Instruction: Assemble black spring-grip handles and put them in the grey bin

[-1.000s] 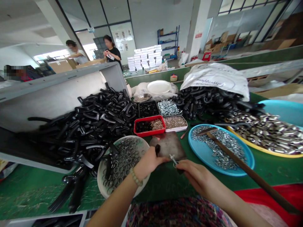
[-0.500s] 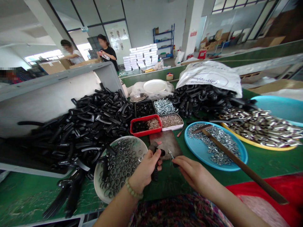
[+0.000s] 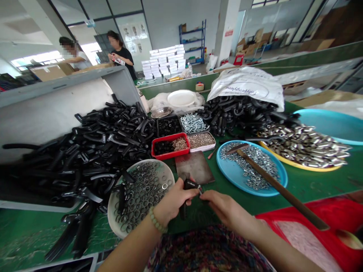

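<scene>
My left hand [image 3: 176, 198], with a beaded bracelet at the wrist, is wrapped round a black plastic handle part [image 3: 190, 184]. My right hand [image 3: 220, 201] pinches a small metal bolt [image 3: 200, 189] against the end of that part; how deep it sits I cannot tell. Both hands are over the green table [image 3: 195, 221], just in front of a flat metal plate [image 3: 195, 168]. To the left is a pale round tray [image 3: 111, 215] of metal rings. On the right, a blue tray [image 3: 227, 177] bears small metal nuts, and a hammer [image 3: 279, 185] lies across it.
A grey bin [image 3: 121, 81] spills black handles [image 3: 113, 139] at left. Behind the plate stand a red box [image 3: 170, 155] and a box of silver screws [image 3: 193, 123]. Metal sleeves [image 3: 306, 147] fill a yellow tray at right. Two people work beyond the bin.
My right hand has brought the bolt left to the black part, where the two were apart before. The black part has turned towards the right hand. The whole view has shifted slightly.
</scene>
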### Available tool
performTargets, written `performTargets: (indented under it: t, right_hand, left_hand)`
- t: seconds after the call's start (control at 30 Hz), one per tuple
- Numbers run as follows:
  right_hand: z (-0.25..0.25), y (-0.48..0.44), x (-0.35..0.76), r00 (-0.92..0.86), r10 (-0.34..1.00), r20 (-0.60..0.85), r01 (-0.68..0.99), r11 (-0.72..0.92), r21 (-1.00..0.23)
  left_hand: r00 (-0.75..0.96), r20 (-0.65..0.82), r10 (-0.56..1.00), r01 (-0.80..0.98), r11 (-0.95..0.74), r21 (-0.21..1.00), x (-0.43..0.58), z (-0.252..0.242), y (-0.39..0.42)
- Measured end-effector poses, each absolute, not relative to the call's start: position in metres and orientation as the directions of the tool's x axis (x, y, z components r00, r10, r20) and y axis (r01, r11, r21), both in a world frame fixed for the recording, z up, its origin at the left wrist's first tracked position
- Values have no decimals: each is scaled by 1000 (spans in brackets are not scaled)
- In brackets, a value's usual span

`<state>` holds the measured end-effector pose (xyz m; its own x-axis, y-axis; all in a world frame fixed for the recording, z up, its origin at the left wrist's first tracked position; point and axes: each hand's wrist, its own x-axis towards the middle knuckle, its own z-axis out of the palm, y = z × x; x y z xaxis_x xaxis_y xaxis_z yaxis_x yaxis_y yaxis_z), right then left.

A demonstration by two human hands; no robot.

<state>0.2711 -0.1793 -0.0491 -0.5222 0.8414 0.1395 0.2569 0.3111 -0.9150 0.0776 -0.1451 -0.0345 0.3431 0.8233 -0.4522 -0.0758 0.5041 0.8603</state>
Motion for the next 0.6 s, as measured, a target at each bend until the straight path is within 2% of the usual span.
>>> performTargets:
  t: [0.07,0.1,0.2,0.3,0.43,0.6]
  right_hand:
    - [-46,-178,276,-595,793,127,271,347,-898]
    - [-45,-178,277,-592,800,97,242,291,-926]
    - [-48,-175,276,-535,845,-29,10,-28,-1000]
    - [-51,-172,271,-538,841,-61,-233,-218,-948]
    - [-50,-167,267,-546,838,-23,-368,-264,-892]
    - [-45,-164,264,-433,901,19,-362,-155,-919]
  left_hand:
    - [362,-447,818,35,467,884,74,-36,-146]
    - [383,-433,816,65,443,894,72,-36,-146]
    - [473,-363,803,67,378,923,71,-31,-149]
    - [488,-255,835,47,267,963,74,-26,-152]
    - [457,-196,868,-23,231,973,81,-23,-153]
    - [360,-195,912,-175,271,947,86,-26,-153]
